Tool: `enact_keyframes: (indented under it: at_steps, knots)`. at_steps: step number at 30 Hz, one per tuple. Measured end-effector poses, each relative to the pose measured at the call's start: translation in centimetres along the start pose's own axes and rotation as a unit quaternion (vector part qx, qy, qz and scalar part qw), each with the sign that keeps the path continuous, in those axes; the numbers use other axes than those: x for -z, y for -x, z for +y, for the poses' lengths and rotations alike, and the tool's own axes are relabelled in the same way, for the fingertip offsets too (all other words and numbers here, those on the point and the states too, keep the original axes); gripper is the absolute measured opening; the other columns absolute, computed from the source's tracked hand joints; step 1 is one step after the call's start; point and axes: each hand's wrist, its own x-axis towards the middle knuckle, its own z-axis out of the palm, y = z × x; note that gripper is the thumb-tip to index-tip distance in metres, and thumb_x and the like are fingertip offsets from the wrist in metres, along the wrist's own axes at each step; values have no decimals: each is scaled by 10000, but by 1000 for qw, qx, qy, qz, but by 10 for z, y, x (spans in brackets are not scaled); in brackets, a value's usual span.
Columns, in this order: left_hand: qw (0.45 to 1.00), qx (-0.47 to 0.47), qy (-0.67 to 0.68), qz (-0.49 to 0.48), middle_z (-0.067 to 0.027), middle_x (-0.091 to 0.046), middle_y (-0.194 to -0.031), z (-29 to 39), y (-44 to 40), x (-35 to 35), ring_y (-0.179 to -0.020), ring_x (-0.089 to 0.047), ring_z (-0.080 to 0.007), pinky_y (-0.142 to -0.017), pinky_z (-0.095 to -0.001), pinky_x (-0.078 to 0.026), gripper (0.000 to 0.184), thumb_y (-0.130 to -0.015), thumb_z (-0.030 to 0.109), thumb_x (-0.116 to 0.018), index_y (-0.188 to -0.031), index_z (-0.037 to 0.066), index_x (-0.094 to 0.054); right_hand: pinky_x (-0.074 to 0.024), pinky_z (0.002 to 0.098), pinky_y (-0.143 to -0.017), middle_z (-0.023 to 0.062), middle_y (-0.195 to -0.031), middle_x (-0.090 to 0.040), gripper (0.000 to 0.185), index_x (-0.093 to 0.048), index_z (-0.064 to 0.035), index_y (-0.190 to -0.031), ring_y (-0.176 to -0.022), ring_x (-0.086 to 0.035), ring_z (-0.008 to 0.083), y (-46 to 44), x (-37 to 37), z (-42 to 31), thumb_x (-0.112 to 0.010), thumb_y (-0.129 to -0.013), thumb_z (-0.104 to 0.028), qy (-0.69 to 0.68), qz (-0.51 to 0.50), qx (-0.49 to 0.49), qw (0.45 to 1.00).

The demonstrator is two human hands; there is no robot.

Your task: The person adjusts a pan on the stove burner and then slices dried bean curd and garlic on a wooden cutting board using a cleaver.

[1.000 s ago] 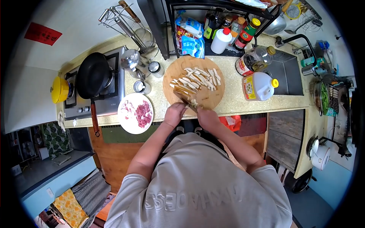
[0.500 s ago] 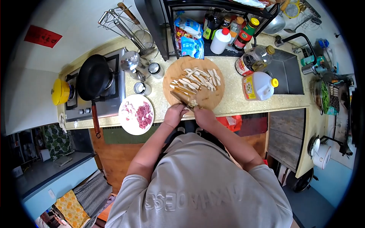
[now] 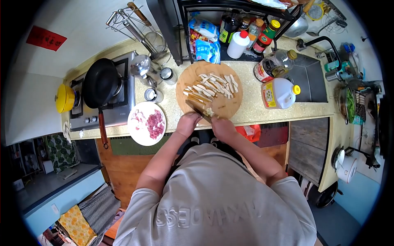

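A kitchen knife (image 3: 195, 107) slants across the near edge of the round wooden cutting board (image 3: 184, 76), its blade pointing up and left. My right hand (image 3: 223, 129) is closed around its handle. My left hand (image 3: 188, 124) is at the board's front edge beside the blade, fingers pinched together; whatever they hold is too hidden to name. Small pale chopped pieces (image 3: 209, 111), which look like garlic, lie just beyond the blade near my right hand. Farther back on the board are several pale strips with brownish edges (image 3: 213, 85).
To the left are a white plate (image 3: 135, 130) of sliced meat, glass jars (image 3: 153, 95) and a black frying pan (image 3: 99, 82) on the stove. A plastic jug (image 3: 280, 93) and an oil bottle (image 3: 275, 64) stand right of the board, before the sink (image 3: 310, 78). A rack (image 3: 180, 37) stands behind.
My right hand and the knife have shifted very slightly to the right and toward me. My left hand stays almost in place, and the food on the board looks the same.
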Motion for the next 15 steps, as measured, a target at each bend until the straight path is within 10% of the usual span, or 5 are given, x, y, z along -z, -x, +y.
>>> enact_keyframes:
  at_steps: [15]
  knots:
    - [1000, 18, -11, -11, -155, -720, -892, -7, 1, -4, -840, -691, -365, -756, -437, -570, 82, -878, 123, -731, -893, 43, -723, -577, 533, -704, 232, -798, -721, 174, -622, -6, -987, -779, -730, 416, -23, -15, 0, -536, -932, -147, -12, -1, -7, 1000]
